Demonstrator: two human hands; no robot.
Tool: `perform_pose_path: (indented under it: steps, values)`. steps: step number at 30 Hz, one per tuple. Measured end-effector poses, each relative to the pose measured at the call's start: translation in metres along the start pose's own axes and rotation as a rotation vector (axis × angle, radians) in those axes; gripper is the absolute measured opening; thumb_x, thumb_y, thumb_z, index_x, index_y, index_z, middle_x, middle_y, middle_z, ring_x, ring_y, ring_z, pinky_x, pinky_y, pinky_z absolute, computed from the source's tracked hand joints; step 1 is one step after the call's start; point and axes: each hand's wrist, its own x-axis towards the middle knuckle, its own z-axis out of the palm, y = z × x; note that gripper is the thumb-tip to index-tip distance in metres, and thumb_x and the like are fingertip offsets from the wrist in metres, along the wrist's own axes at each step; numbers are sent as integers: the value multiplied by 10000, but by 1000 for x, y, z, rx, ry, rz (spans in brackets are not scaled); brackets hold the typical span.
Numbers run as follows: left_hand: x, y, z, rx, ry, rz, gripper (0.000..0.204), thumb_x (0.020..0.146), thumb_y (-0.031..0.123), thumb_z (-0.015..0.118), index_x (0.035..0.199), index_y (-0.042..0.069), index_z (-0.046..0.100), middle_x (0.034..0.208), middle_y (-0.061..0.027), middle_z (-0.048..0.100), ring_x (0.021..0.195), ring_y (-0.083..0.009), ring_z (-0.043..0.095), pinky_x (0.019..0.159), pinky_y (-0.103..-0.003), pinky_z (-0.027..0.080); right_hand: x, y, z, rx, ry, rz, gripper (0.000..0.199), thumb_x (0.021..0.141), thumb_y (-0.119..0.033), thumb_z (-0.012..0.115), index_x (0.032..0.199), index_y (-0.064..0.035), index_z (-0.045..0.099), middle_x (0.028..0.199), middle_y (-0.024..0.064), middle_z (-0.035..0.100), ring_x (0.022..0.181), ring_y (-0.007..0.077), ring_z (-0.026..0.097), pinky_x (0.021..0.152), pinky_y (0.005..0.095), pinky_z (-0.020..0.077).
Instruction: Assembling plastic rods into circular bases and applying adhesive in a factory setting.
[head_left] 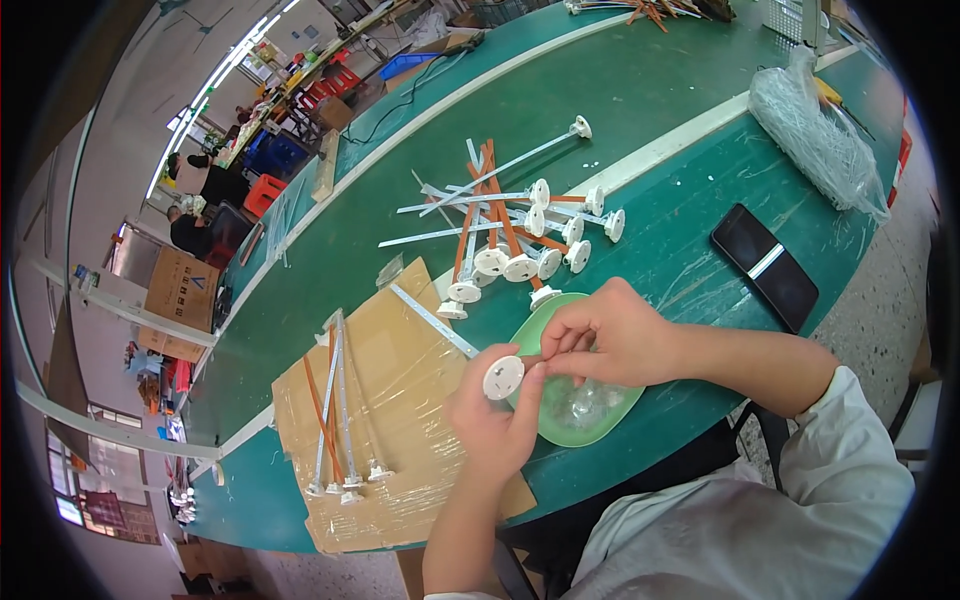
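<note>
My left hand [492, 425] is closed around a white round disc-shaped piece [503, 377] with small slots in its face. A pale flat strip [432, 318] runs from behind that hand toward the upper left. My right hand [618, 335] is closed in a pinch close to the disc's right side; what its fingertips hold is too small to make out. Below both hands sits a light green oval bowl [590, 430], partly covered by them, with small clear bits [588, 402] inside.
Beyond the bowl lies a pile of white and orange-brown strips [485, 210] with round white ends. Several similar strips [338, 410] rest on a cardboard sheet [410, 470] at left. A black phone [785, 285] and a clear plastic bag [815, 135] lie at right on the green table [640, 240].
</note>
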Motion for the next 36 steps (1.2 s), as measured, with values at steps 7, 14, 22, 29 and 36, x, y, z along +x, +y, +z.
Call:
perform_pose_path:
  steps: [7, 14, 22, 29, 36]
  values:
    - [1, -2, -3, 10, 15, -59, 251, 824, 30, 758, 1035, 16, 623, 816, -105, 726, 751, -160, 705, 694, -272, 532, 0, 4, 1, -52, 7, -41, 111, 837, -82, 753, 879, -6, 683, 788, 64, 711, 685, 106, 698, 629, 248, 563]
    - [-1, 0, -8, 25, 15, -38, 289, 825, -63, 724, 1071, -4, 582, 892, -89, 680, 833, -141, 681, 745, -257, 522, -1, -1, 13, -70, 111, -96, 132, 815, -81, 765, 892, -12, 682, 828, 61, 708, 735, 107, 701, 653, 245, 574]
    - [-1, -8, -1, 19, 92, -61, 263, 804, 28, 777, 1019, 17, 627, 812, -95, 732, 757, -148, 704, 700, -269, 533, -2, 5, 12, -185, 191, -105, 121, 813, -83, 745, 891, -15, 683, 803, 74, 706, 698, 125, 708, 594, 252, 574]
    - [-1, -9, -2, -12, 61, -178, 223, 818, 38, 769, 999, 18, 640, 838, -78, 710, 767, -124, 683, 691, -251, 518, -4, 15, 23, -334, 270, -326, 125, 773, -125, 755, 854, -53, 692, 770, 78, 693, 670, 192, 698, 558, 305, 547]
    - [-2, -7, -2, -26, 67, -175, 210, 829, 47, 765, 996, 17, 640, 833, -66, 689, 754, -108, 660, 680, -247, 511, -3, 19, 21, -468, 298, -496, 152, 747, -87, 762, 888, -70, 710, 751, 48, 690, 630, 203, 674, 522, 307, 538]
